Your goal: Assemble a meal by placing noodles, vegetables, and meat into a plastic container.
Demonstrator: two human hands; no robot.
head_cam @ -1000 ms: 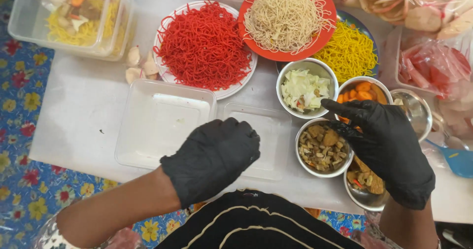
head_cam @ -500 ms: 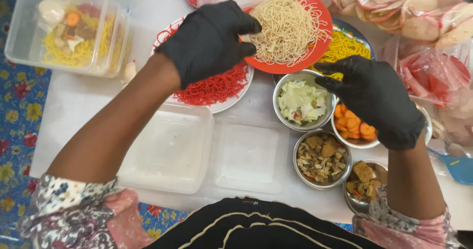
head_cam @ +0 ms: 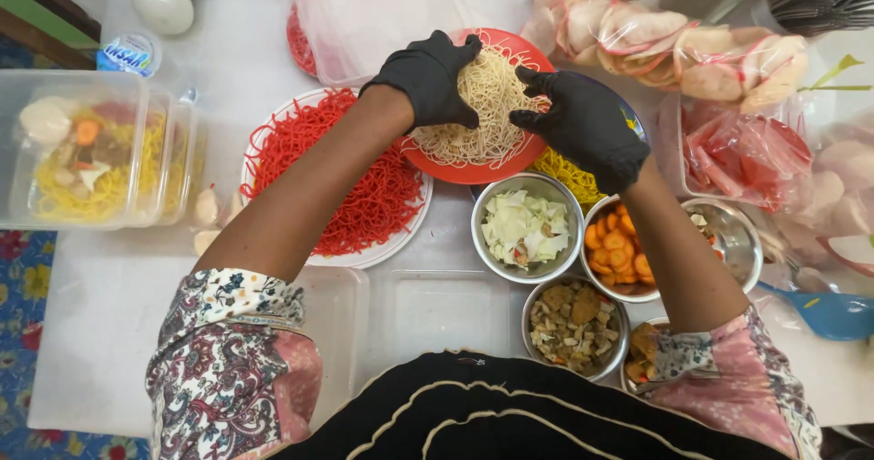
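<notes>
The pale noodles [head_cam: 487,105] are heaped on the orange plate [head_cam: 533,59], at the far middle of the table [head_cam: 91,332]. The left hand [head_cam: 428,77], black-gloved, is set on the left side of the heap with fingers curled into the strands. The right hand [head_cam: 583,123], also gloved, is placed on the right side, its fingers bent and pinching noodles. Red noodles [head_cam: 364,187] are held on a white plate just beside. 4 steel bowls, including the cabbage bowl [head_cam: 526,228], are ranged nearer the body.
</notes>
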